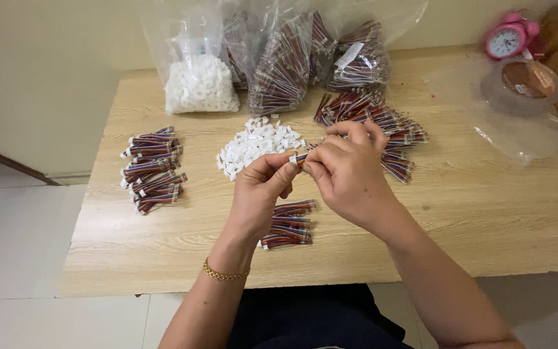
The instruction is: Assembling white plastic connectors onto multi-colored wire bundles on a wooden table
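- The short bundle of red, blue and orange wires held between both hands is mostly covered by fingers; only a brief stretch shows between the two thumbs, above the middle of the pale wooden table.
- A small white plastic connector housing sits at the bundle's left end, right at the left fingertips; whether it is fully seated on the wires cannot be made out.
- The left hand rises from below with the wrist bent up, a gold chain bracelet around it; thumb and forefinger are pressed together, pinching the connector end.
- The right hand comes in from the lower right, back of the hand to the camera, fingers curled and closed around the wire bundle; its fingertips are hidden behind the knuckles.
- Under the left hand a small stack of wire bundles lies partly covered by the palm.
- A loose heap of white connector housings lies just behind the hands; a spread pile of wire bundles is partly hidden by the right hand.
- A further group of wire bundles lies well apart on the left.
- Clear plastic bags at the back are cut off by the top edge, as is a pink alarm clock at the right.
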